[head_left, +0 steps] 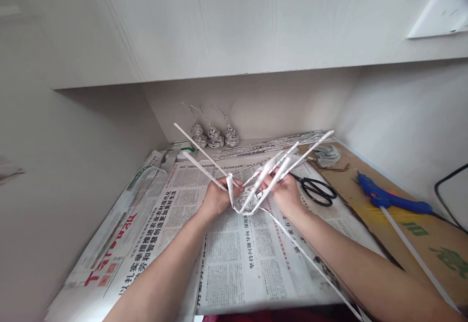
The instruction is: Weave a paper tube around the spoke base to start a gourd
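A small round weave of rolled newspaper tubes (248, 200) is held up between both hands. Several of its white paper tubes stick up and outward like spokes, and a long one trails to the lower right past my right forearm. My left hand (219, 197) is closed on the weave's left side, its fingertips partly behind the tubes. On the opposite side my right hand (287, 193) is closed around the rim and the base of the right-hand tubes; these tubes partly hide its fingers.
Sheets of newspaper (230, 258) cover the table. Black-handled scissors (318, 191) lie right of my right hand, with a blue glue gun (391, 198) beyond on cardboard (405, 244). Three woven gourd shapes (215, 138) and loose paper tubes (274, 143) are at the back, under an overhanging panel (234, 29).
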`<state>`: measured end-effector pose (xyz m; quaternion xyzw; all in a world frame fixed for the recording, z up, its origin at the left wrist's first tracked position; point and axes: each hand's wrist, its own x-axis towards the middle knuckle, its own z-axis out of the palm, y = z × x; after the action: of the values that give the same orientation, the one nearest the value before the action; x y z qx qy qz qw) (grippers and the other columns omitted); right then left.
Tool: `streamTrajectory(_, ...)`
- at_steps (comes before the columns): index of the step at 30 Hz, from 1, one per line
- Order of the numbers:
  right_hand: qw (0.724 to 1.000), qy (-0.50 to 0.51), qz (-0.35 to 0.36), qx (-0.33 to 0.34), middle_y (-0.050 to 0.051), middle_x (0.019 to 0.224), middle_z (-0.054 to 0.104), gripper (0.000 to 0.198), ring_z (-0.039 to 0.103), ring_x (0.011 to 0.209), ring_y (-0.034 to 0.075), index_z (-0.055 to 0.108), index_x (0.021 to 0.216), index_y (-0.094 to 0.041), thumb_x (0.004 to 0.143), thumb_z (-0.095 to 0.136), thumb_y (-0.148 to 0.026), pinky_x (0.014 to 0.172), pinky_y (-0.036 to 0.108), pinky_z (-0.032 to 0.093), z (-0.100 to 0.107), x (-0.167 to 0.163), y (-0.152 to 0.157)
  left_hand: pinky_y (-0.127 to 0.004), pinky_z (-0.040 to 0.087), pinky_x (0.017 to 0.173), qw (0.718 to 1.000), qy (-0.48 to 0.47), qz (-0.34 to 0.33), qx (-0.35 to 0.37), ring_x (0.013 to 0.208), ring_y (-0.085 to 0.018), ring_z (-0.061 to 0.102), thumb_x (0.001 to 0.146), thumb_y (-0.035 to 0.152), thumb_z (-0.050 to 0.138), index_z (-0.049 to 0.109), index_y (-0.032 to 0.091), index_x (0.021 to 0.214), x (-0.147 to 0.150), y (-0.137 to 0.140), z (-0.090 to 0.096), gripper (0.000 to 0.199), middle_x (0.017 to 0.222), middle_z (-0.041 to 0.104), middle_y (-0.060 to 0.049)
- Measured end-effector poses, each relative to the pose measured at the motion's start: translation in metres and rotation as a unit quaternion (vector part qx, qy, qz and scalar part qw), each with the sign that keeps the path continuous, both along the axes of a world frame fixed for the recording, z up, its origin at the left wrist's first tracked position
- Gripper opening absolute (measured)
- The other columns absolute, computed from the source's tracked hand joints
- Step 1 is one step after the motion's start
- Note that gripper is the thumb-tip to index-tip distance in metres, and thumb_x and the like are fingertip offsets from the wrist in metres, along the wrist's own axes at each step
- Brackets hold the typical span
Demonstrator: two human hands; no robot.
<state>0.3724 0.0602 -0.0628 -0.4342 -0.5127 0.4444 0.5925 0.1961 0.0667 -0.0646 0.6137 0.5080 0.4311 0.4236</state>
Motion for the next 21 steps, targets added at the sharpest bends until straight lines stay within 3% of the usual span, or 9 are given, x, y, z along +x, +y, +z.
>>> streamTrajectory(4, 0.988, 0.14, -0.003, -0.063, -0.003, 0.052, 0.054, 0.022, 0.052, 0.047, 0.012, 0.059, 0.072, -0.018, 0.066, 0.069, -0.036, 0.047, 0.025, 0.045, -0.007, 0.0, 0.009, -0.024, 0.046, 0.055, 1.0, -0.008, 0.018, -0.001, 0.059, -0.015, 0.059, 0.062, 0.032, 0.069, 0.07, 0.014, 0.081, 0.003, -0.003, 0.004, 0.027, 0.069, 0.068, -0.004)
streamTrajectory(11, 0.966, 0.202, -0.029, -0.158, -0.006, 0.041, 0.043, 0.035, 0.049, 0.038, 0.011, 0.062, 0.079, -0.018, 0.067, 0.067, -0.05, 0.037, 0.022, 0.04, -0.001, 0.01, 0.019, -0.024, 0.047, 0.061, 0.999, -0.005, -0.029, 0.038, 0.067, -0.016, 0.062, 0.067, 0.029, 0.065, 0.071, 0.015, 0.08, 0.007, -0.005, -0.005, 0.02, 0.076, 0.07, -0.006)
streamTrajectory(16, 0.97, 0.205, -0.089, -0.095, -0.011, 0.036, 0.033, 0.037, 0.035, 0.031, 0.007, 0.064, 0.088, -0.019, 0.063, 0.073, -0.045, 0.032, 0.02, 0.035, 0.019, 0.034, 0.033, -0.025, 0.048, 0.067, 0.997, 0.031, -0.069, 0.026, 0.074, -0.018, 0.064, 0.07, 0.025, 0.061, 0.072, 0.017, 0.082, 0.003, -0.004, -0.011, 0.019, 0.082, 0.071, -0.005)
streamTrajectory(21, 0.965, 0.235, -0.109, -0.033, -0.011, 0.04, 0.038, 0.041, 0.038, 0.033, 0.006, 0.061, 0.099, -0.024, 0.064, 0.072, -0.043, 0.035, 0.02, 0.038, 0.026, 0.055, 0.04, -0.026, 0.049, 0.066, 0.998, 0.035, -0.058, 0.004, 0.072, -0.019, 0.064, 0.069, 0.024, 0.06, 0.072, 0.016, 0.084, 0.001, -0.003, -0.01, 0.021, 0.08, 0.071, -0.006)
